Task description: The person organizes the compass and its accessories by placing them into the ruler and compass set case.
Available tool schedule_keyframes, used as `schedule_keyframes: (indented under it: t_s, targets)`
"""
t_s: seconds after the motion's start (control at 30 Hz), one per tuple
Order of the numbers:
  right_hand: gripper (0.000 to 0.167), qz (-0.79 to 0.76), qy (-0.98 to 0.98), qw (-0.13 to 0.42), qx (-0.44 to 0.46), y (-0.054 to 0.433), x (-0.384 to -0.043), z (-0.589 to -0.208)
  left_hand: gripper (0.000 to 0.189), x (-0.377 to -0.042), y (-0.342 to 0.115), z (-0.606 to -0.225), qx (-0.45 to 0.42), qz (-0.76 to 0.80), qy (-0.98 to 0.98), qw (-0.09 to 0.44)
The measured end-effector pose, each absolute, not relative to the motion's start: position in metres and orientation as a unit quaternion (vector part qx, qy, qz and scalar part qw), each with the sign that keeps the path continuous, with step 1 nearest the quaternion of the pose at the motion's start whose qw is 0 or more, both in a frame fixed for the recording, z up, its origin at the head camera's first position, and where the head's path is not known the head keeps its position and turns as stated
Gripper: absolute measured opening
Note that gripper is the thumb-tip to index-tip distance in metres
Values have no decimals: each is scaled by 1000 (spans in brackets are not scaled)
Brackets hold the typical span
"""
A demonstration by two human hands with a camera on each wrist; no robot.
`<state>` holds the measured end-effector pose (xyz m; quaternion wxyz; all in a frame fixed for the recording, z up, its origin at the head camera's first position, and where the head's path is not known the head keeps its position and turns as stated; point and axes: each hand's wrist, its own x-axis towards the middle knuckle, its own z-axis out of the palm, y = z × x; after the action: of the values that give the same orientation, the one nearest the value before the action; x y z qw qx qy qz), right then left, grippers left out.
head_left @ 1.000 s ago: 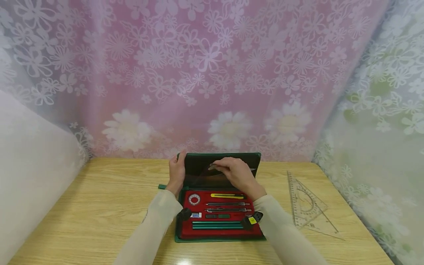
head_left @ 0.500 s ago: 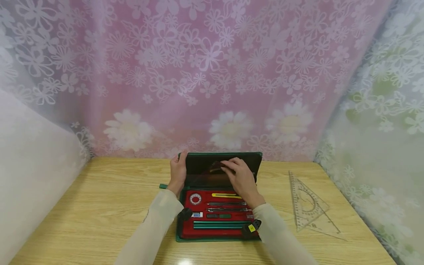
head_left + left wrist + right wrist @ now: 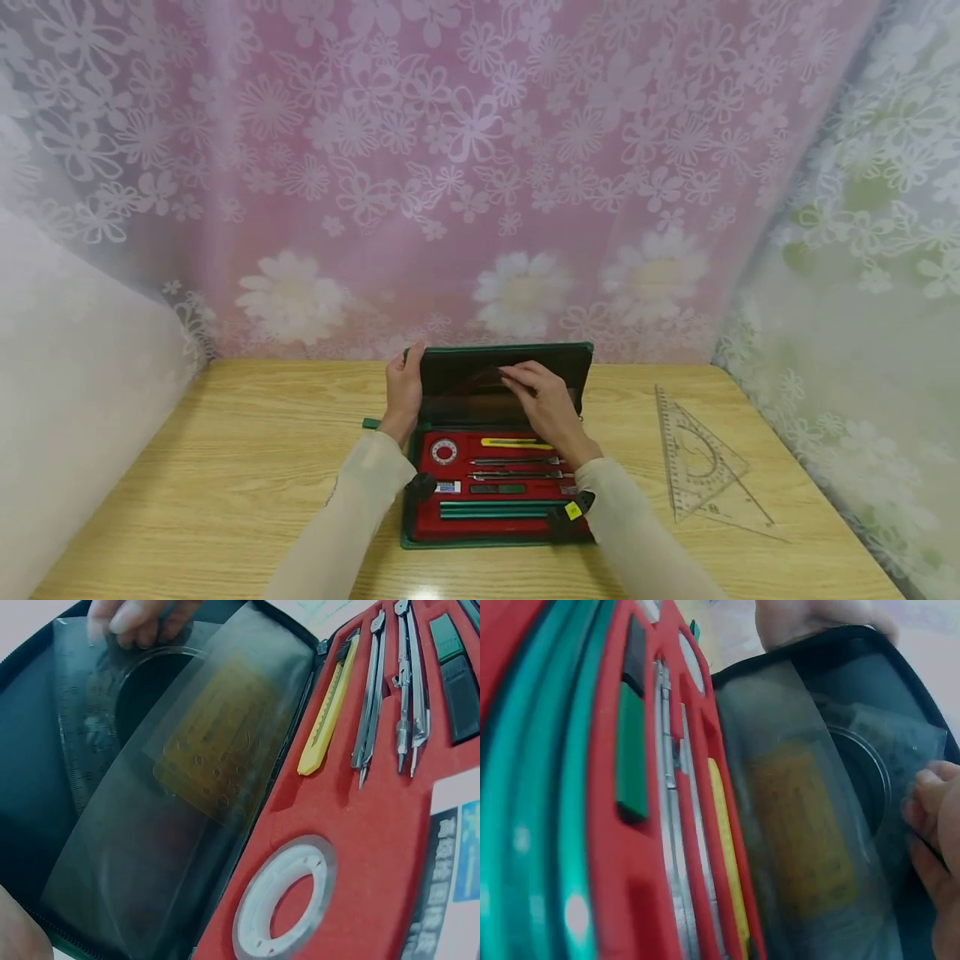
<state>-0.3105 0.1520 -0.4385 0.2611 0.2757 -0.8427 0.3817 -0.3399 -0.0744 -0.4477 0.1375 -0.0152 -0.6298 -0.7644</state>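
A green zip case (image 3: 408,533) lies open, its dark lid (image 3: 457,362) raised at the back. My left hand (image 3: 403,387) grips the lid's left edge. The fingers of my right hand (image 3: 546,400) pinch a clear protractor (image 3: 86,727), with a ruler scale and a round cut-out. Its lower part is behind the lid's see-through pocket (image 3: 127,862); the upper part stands out of it. An amber stencil (image 3: 217,742) shows inside the same pocket. In the head view the protractor is faint against the dark lid.
In the case's red tray (image 3: 375,855) sit a yellow utility knife (image 3: 326,709), two compasses (image 3: 371,690), a white ring (image 3: 285,900), an eraser (image 3: 448,487) and green tubes (image 3: 491,510). Clear set squares (image 3: 708,483) overlap on the table's right side.
My right hand has turned and the protractor has shifted down into the lid pocket. My left hand keeps its grip on the lid.
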Motion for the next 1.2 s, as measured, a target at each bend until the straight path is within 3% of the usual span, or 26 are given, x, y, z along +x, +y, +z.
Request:
schedule_keyframes:
  t_s: [0.27, 0.53, 0.8, 0.93, 1.1, 1.2]
  targets:
    - [19, 277, -895, 288, 200, 158, -297, -450, 53, -341, -69, -450, -21, -760, -628, 165]
    - [23, 323, -893, 267, 167, 169, -291, -450, 53, -343, -69, -453, -13, -761, -629, 157]
    - [21, 345, -890, 276, 112, 238, -271, -461, 52, -344, -70, -451, -11, -764, -625, 161]
    - [40, 290, -930, 225, 15, 293, -252, -469, 52, -344, -70, -451, -8, -762, -628, 159]
    - [90, 222, -963, 90, -124, 355, -230, -471, 52, -344, -71, -450, -3, -759, -630, 164]
    - [108, 221, -959, 16, -178, 384, -224, -470, 52, -345, -71, -450, -2, -758, -631, 166]
